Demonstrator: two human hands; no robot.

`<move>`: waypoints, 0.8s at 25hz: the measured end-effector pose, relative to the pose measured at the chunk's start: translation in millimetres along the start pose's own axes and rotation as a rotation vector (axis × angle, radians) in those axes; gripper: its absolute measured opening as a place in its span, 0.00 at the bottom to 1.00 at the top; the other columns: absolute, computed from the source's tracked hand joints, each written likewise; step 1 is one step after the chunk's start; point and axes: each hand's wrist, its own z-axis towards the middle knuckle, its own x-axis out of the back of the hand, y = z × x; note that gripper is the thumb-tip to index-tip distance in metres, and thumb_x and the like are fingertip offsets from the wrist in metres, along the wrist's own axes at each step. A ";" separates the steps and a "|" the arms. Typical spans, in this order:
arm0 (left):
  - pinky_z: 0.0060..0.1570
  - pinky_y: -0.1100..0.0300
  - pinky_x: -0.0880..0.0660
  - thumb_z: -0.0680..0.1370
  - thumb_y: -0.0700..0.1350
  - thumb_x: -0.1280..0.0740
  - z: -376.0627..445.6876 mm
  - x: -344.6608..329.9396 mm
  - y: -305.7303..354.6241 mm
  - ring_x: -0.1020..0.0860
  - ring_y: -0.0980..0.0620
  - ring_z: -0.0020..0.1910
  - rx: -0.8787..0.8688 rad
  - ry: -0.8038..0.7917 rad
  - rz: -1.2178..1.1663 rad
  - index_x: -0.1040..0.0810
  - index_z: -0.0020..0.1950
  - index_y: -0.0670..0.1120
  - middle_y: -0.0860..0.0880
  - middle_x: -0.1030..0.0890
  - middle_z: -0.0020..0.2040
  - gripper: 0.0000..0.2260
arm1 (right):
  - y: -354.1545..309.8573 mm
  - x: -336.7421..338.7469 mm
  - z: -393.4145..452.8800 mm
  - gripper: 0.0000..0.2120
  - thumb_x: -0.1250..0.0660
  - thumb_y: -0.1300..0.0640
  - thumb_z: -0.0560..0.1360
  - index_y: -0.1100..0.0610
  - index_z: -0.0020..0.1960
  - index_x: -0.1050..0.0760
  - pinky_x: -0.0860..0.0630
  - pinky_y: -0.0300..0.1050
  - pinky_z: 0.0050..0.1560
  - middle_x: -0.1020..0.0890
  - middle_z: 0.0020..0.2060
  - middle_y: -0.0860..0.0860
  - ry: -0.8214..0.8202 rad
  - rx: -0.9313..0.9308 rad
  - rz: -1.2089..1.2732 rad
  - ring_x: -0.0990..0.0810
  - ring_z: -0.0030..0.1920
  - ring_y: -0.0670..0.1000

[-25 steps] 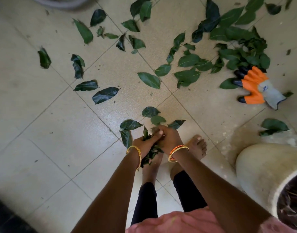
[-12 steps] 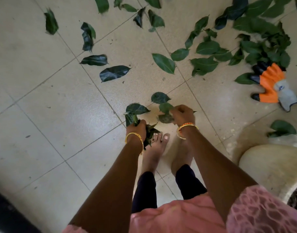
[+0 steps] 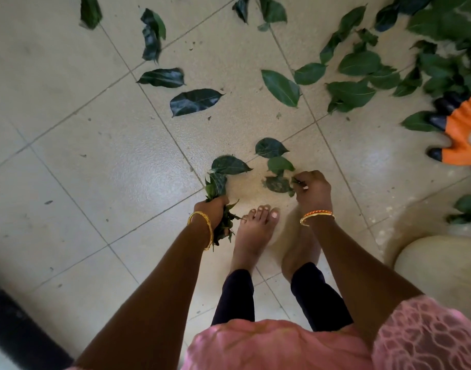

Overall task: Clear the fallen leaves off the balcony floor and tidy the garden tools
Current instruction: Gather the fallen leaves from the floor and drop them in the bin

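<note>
My left hand [image 3: 212, 209] is fisted round a full bunch of leaves [image 3: 220, 206] beside my bare foot [image 3: 255, 231], so I judge more could spill from it. My right hand [image 3: 313, 189] pinches a leaf [image 3: 277, 184] on the floor [image 3: 122, 161]; thin, it may slip. Beyond, scattered leaves [image 3: 354, 92] and the orange glove [image 3: 461, 137] wait, easily missed.

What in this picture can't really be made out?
- Orange glove: the head view's right edge cuts it off, so its cuff is unseen.
- Pale pot: cropped by the right edge; its contents are out of frame.
- Bunch of leaves: the left hand grips it, hiding how many there are.
- Leaf at the right hand: the curled fingers cover the pinch point.
- Dark strip at bottom left: cropped, unidentifiable.
</note>
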 end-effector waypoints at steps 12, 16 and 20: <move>0.33 0.53 0.24 0.75 0.45 0.35 9.7 6.0 -1.1 0.20 0.45 0.43 -0.012 -0.047 -0.024 0.28 0.56 0.46 0.45 0.20 0.52 0.11 | -14.7 -29.7 5.3 0.17 0.22 0.72 0.53 0.62 0.41 0.19 0.21 0.48 0.32 0.20 0.52 0.62 -0.116 0.518 -0.362 0.22 0.47 0.65; 0.33 0.55 0.24 0.75 0.46 0.36 44.0 -25.4 -69.0 0.21 0.45 0.46 -0.062 0.076 0.158 0.28 0.57 0.47 0.47 0.20 0.52 0.11 | -10.3 -33.5 1.4 0.17 0.25 0.75 0.57 0.63 0.43 0.20 0.23 0.44 0.30 0.19 0.41 0.61 -0.133 0.490 -0.236 0.20 0.36 0.61; 0.33 0.67 0.27 0.69 0.69 0.33 86.7 -24.5 -119.8 0.19 0.58 0.44 0.619 0.012 -0.256 0.27 0.59 0.67 0.56 0.17 0.49 0.21 | -34.2 -12.4 0.4 0.16 0.29 0.69 0.68 0.59 0.53 0.26 0.24 0.40 0.42 0.20 0.38 0.53 -0.242 -0.030 0.236 0.20 0.40 0.51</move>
